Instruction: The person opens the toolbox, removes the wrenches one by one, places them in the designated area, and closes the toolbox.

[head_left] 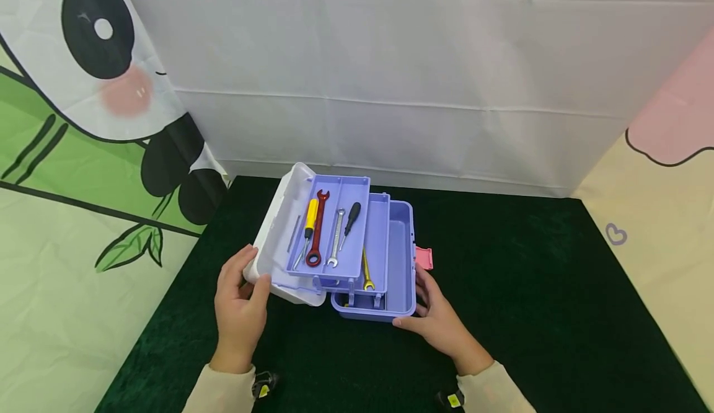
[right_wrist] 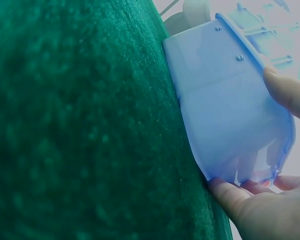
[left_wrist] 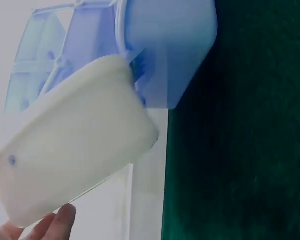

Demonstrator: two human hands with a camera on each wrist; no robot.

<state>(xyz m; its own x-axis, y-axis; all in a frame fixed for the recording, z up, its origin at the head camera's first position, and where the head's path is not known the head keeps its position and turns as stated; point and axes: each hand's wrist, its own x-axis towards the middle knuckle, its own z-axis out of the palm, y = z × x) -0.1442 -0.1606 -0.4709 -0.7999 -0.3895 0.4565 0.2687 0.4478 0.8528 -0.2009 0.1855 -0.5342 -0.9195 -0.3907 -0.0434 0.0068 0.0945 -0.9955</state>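
A lilac toolbox [head_left: 400,245] stands with its white lid [head_left: 279,233] swung out to the left and its trays fanned out. The left hand [head_left: 240,310] holds the lid's near left corner, thumb on the near side, fingers behind. The right hand [head_left: 437,323] grips the box's near right corner, below the pink latch [head_left: 424,258]. The top tray [head_left: 348,190] carries a yellow screwdriver [head_left: 311,214], a red wrench [head_left: 318,227], a silver wrench [head_left: 337,236] and a black-handled screwdriver [head_left: 352,216]. A gold-coloured wrench [head_left: 365,270] lies in the tray [head_left: 378,233] below.
Dark green cloth [head_left: 530,307] covers the table and extends on both sides of the box. A white fabric wall [head_left: 401,90] rises behind the table's far edge. Printed cloth with a panda [head_left: 128,103] hangs on the left.
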